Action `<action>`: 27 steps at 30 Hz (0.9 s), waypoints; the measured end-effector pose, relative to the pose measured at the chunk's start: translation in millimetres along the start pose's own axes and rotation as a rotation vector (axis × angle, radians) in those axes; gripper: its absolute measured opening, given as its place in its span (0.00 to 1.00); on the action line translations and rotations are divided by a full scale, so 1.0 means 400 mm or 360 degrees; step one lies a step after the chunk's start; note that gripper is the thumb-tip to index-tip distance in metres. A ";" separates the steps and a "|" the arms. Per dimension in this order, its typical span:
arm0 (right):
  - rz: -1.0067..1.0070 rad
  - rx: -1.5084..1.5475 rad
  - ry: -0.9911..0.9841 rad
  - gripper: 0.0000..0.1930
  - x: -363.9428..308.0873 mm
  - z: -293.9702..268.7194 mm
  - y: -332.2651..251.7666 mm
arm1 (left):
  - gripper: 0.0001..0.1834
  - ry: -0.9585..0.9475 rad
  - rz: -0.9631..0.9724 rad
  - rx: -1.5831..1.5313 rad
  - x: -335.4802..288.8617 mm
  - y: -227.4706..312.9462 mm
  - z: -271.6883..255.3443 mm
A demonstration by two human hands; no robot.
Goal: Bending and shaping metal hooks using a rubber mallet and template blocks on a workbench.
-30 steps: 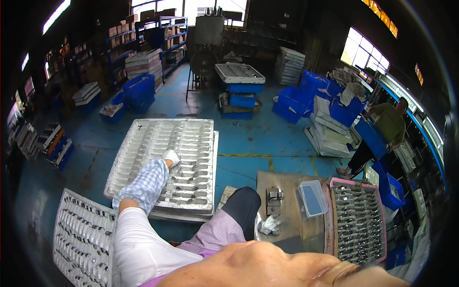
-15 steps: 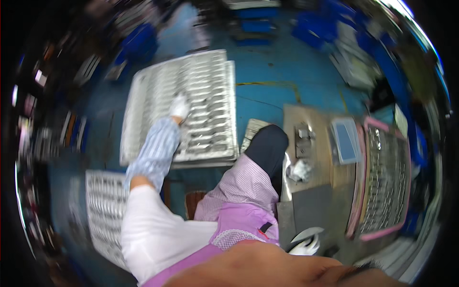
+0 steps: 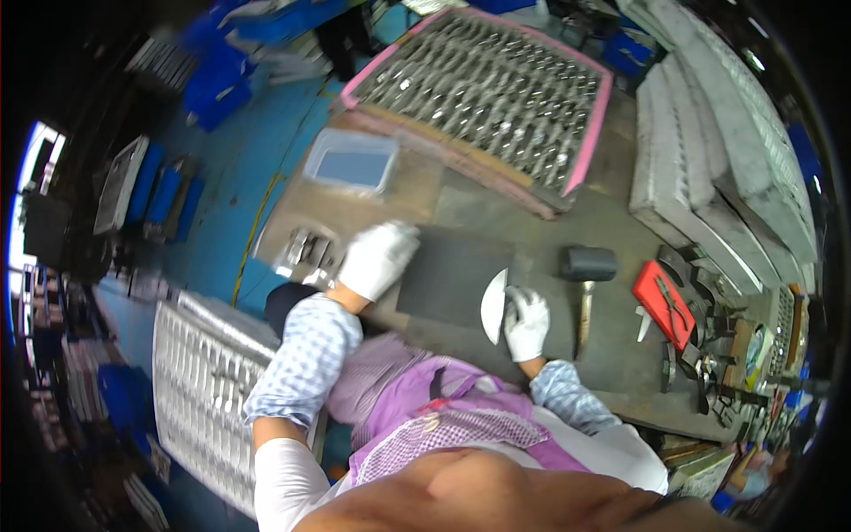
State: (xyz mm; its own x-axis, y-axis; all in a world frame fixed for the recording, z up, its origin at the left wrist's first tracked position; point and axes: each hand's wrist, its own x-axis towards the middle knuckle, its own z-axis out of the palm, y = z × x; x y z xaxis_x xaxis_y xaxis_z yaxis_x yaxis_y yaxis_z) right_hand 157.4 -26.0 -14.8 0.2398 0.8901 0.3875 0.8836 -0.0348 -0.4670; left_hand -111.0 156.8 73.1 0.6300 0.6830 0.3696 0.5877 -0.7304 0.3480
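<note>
Head view: holds blade [image 3: 493, 308] by its edge in right hand [image 3: 526, 324], with curled, partly hidden fingers, over counter [image 3: 612, 359]; has left hand [image 3: 381, 259] blurred near block [image 3: 306, 252]; cannot tell how open or whether holding anything.

I count two gloved hands mid-frame, one left hand [image 3: 379, 260] and one right hand [image 3: 527, 324]. Around them: one desk [image 3: 612, 328], one crescent-shaped metal piece [image 3: 493, 307], one dark sheet [image 3: 450, 279], one mallet [image 3: 589, 265]. Left of centre, one clear plastic box [image 3: 353, 164]. Toward the right edge, one red tray [image 3: 654, 303] and one pair of pliers [image 3: 675, 307]. Top centre, one pink-rimmed tray [image 3: 586, 164]; its metal pieces [image 3: 496, 89] are too many and too blurred for me to count.
</note>
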 end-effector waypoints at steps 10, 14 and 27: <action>0.0092 0.0093 0.0007 0.21 -0.004 0.000 0.045 | 0.20 -0.0024 0.0131 -0.0040 0.477 0.127 0.226; 0.0121 0.0100 -0.0022 0.20 0.002 -0.001 0.053 | 0.31 -0.0001 -0.0136 0.0215 0.620 0.058 0.293; -0.0416 0.0041 0.0174 0.22 0.491 -0.139 0.135 | 0.29 -0.0370 -0.0294 0.0304 0.740 0.016 0.397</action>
State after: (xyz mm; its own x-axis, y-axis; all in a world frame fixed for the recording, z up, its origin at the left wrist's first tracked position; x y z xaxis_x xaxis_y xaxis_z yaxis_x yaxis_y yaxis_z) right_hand 274.6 121.6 80.1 0.0482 0.8130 0.5803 0.9110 0.2025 -0.3594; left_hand 159.8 354.0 47.7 0.5900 0.8009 0.1017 0.7730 -0.5968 0.2151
